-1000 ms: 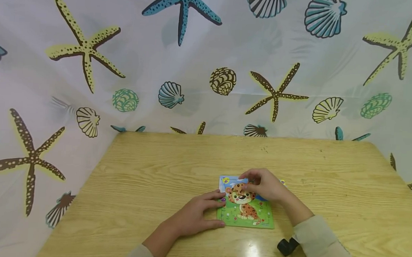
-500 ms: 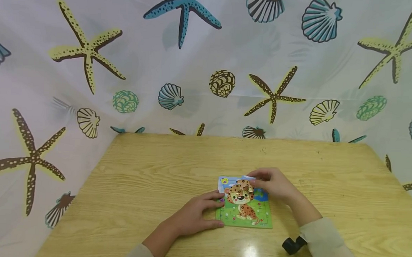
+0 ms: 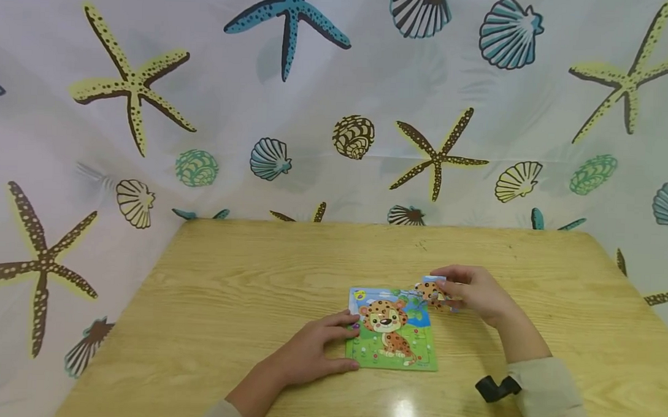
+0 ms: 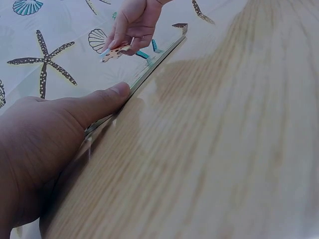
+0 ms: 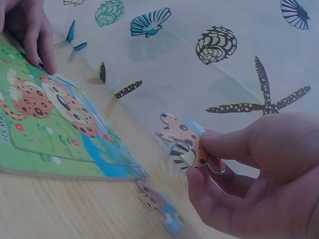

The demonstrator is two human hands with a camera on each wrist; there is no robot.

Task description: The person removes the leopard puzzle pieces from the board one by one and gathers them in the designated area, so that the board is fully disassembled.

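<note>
Right hand [image 3: 479,294] with grip clamped on spotted puzzle piece [image 5: 182,130], held above bench [image 3: 254,279] by far right corner of leopard puzzle board [image 3: 364,352], second loose piece [image 5: 153,199] near that corner, left hand [image 3: 315,353] touching board's left edge, fingers apart.

Puzzle piece [image 5: 185,135] moved right, leopard's ear [image 3: 400,305] uncovered

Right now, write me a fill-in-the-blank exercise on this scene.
The right hand pinches a puzzle piece printed with dark ____ on orange.
In the head view, the left hand touches the puzzle board along its ____ edge.
The printed grass is ____.
The cloth behind the table shows shells and ____.
Missing words: spots; left; green; starfish.
</note>
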